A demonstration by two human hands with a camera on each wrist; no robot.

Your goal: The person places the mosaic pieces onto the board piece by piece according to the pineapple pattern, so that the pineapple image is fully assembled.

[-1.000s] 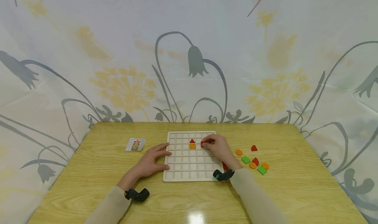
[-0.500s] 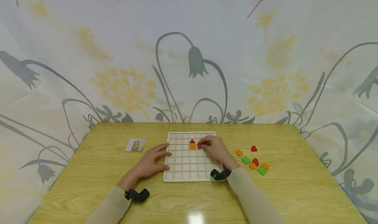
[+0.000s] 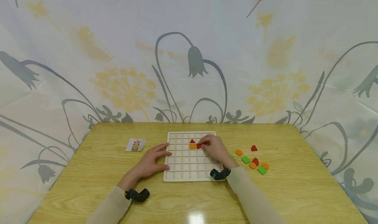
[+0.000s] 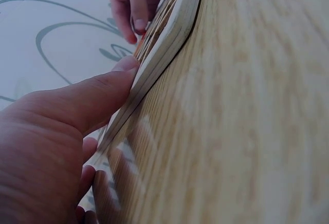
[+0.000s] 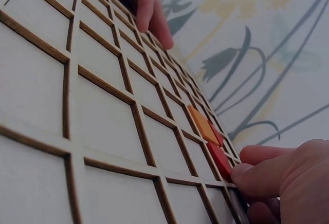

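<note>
The white grid board (image 3: pixel 180 174) lies on the table. My left hand (image 3: pixel 150 161) rests at its left edge, fingers spread, and the thumb touches the rim in the left wrist view. My right hand (image 3: pixel 216 149) reaches over the board from the right, pinching a small red tile (image 3: pixel 199 146) at the cell just right of an orange square tile (image 3: pixel 192 146). The right wrist view has this red tile (image 5: pixel 219 161) at the thumb tip, partly covered, so its full outline is hidden. Behind the orange square sits a red triangle tile (image 3: pixel 192 141) in its own cell.
Right of the board lie loose tiles: orange circles (image 3: pixel 239 152), green squares (image 3: pixel 245 160) and red quarter-circles (image 3: pixel 254 148). Another red piece (image 3: pixel 224 167) shows partly beside the right wrist. A small card with a coloured grid picture (image 3: pixel 135 145) lies to the left.
My right hand has moved slightly left with the red tile, which is now beside the orange square. A green piece has come into sight by the right wrist. My left hand has stayed put.
</note>
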